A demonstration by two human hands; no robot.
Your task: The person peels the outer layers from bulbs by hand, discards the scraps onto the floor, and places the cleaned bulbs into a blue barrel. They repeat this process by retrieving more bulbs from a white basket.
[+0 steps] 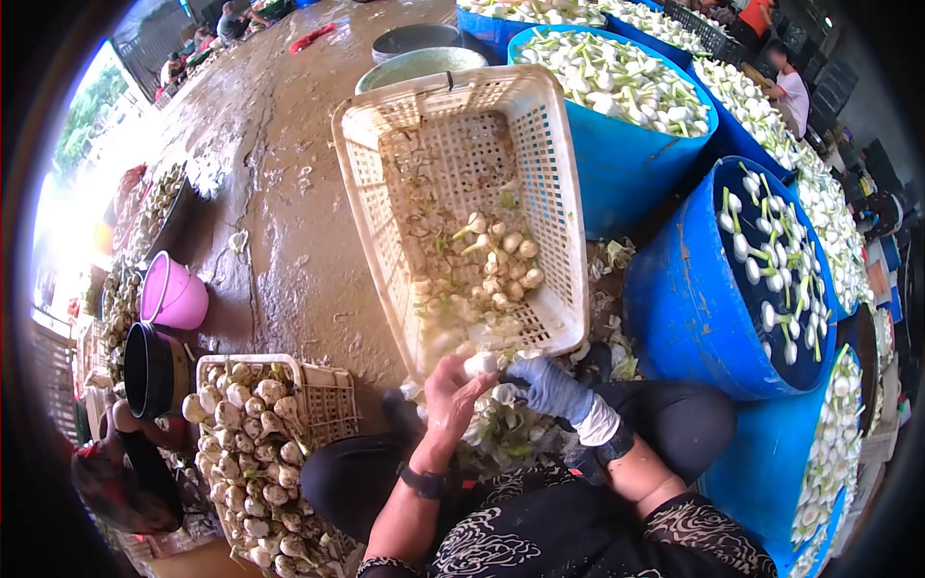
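Just below the tilted crate (554,173), the left hand (451,390) clasped 1 white bulb (482,363). The gloved right hand (547,385) curled shut, perhaps round a tool. I judged trimming in hand; the next cut called for a steady bulb.

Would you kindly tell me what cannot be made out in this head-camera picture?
1. Head view: whether the gloved right hand holds a tool; its curled fingers and the left hand with its white bulb cover the spot.
2. Head view: the bulbs at the near end of the white crate, blurred.
3. Head view: the blue barrel at lower right, cut off by the dark lens rim.
4. Head view: the people far off, too small.
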